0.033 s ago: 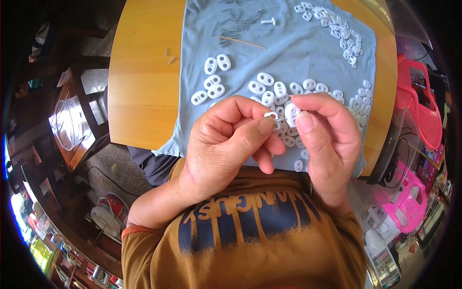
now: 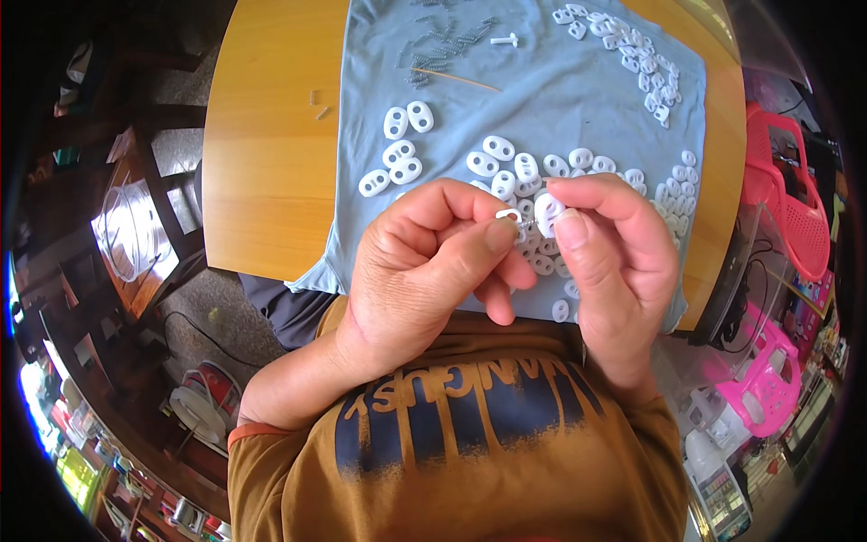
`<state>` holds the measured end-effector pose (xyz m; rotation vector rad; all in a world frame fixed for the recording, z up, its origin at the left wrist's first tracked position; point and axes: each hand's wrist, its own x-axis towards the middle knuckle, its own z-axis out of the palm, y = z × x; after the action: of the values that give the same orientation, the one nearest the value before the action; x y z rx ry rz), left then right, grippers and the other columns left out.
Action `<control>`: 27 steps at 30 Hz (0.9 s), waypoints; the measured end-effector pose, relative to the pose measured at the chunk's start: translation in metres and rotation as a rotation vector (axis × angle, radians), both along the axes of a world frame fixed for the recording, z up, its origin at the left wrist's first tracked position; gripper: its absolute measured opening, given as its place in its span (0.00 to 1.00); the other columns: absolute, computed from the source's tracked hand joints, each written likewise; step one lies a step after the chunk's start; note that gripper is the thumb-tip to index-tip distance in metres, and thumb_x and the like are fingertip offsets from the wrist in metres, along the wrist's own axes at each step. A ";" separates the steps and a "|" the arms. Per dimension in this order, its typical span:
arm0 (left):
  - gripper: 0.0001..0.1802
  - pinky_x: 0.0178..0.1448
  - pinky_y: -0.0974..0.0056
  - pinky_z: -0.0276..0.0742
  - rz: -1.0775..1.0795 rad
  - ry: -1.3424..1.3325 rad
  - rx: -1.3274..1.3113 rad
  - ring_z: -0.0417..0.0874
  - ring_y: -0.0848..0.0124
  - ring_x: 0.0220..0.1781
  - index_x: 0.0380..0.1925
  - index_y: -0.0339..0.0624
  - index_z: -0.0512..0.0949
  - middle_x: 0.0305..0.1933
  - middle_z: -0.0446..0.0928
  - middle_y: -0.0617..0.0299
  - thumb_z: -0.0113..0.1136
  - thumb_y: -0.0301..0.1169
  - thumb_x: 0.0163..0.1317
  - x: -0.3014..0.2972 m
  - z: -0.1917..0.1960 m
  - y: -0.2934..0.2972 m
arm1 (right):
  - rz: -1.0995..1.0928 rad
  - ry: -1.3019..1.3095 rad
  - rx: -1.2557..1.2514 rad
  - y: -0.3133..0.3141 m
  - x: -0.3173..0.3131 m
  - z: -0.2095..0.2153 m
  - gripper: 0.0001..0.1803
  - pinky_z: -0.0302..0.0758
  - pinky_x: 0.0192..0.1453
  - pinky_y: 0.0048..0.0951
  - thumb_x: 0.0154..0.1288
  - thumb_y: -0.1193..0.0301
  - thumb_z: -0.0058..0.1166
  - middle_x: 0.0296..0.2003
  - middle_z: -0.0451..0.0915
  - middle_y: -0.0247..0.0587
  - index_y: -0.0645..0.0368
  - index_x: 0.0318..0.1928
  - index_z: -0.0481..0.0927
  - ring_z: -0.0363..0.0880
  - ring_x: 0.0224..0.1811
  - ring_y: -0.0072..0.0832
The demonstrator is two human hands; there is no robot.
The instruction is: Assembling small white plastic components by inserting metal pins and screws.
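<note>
Between the thumb and fingertips of my left hand point(image 2: 433, 262) is a small white plastic piece point(image 2: 509, 216), partly covered by the thumb. My right hand point(image 2: 614, 244) pinches a white oval two-holed plastic piece point(image 2: 547, 208) by its edges. A small metal spring point(image 2: 529, 225) shows in the narrow gap between the two pieces. Both hands hover close together above a heap of similar white oval pieces point(image 2: 542, 264). More ovals point(image 2: 399, 154) lie in a loose group to the left.
A pale blue cloth point(image 2: 533, 99) covers much of the wooden table point(image 2: 271, 199). Dark springs point(image 2: 442, 45), a thin wooden stick point(image 2: 456, 79) and a white T-shaped piece point(image 2: 504, 41) lie at the back. Smaller white parts point(image 2: 637, 59) curve along the far right. Pink plastic baskets point(image 2: 790, 203) stand right of the table.
</note>
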<state>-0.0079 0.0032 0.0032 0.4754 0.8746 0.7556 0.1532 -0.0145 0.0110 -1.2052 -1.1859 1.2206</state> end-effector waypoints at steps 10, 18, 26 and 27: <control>0.05 0.27 0.76 0.73 -0.015 -0.078 0.055 0.77 0.77 0.22 0.37 0.35 0.71 0.30 0.79 0.56 0.51 0.26 0.64 -0.002 -0.002 -0.001 | 0.026 -0.406 0.389 0.009 -0.001 -0.008 0.10 0.71 0.31 0.23 0.55 0.83 0.53 0.28 0.77 0.40 0.65 0.39 0.78 0.75 0.28 0.28; 0.09 0.24 0.73 0.72 -0.005 -0.008 0.141 0.75 0.74 0.21 0.39 0.35 0.73 0.31 0.78 0.55 0.52 0.29 0.64 -0.002 -0.007 -0.004 | -0.003 -0.271 0.207 0.007 -0.001 -0.002 0.09 0.71 0.33 0.23 0.57 0.83 0.51 0.29 0.77 0.39 0.65 0.40 0.78 0.75 0.29 0.26; 0.08 0.26 0.73 0.72 0.043 -0.047 0.181 0.74 0.75 0.24 0.40 0.35 0.74 0.34 0.78 0.57 0.54 0.27 0.62 0.000 -0.009 -0.004 | -0.007 -0.328 0.222 0.005 -0.001 -0.003 0.10 0.71 0.33 0.23 0.57 0.83 0.52 0.29 0.77 0.40 0.65 0.40 0.78 0.74 0.29 0.27; 0.08 0.27 0.73 0.72 0.059 -0.034 0.195 0.75 0.75 0.25 0.40 0.35 0.74 0.34 0.78 0.57 0.55 0.26 0.61 0.001 -0.008 -0.005 | 0.000 -0.332 0.220 0.005 -0.001 -0.003 0.10 0.71 0.33 0.23 0.57 0.83 0.52 0.29 0.77 0.40 0.65 0.40 0.78 0.74 0.29 0.27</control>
<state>-0.0071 -0.0016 -0.0053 0.6098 0.7892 0.9058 0.1523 -0.0094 0.0083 -1.2701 -1.5208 0.8826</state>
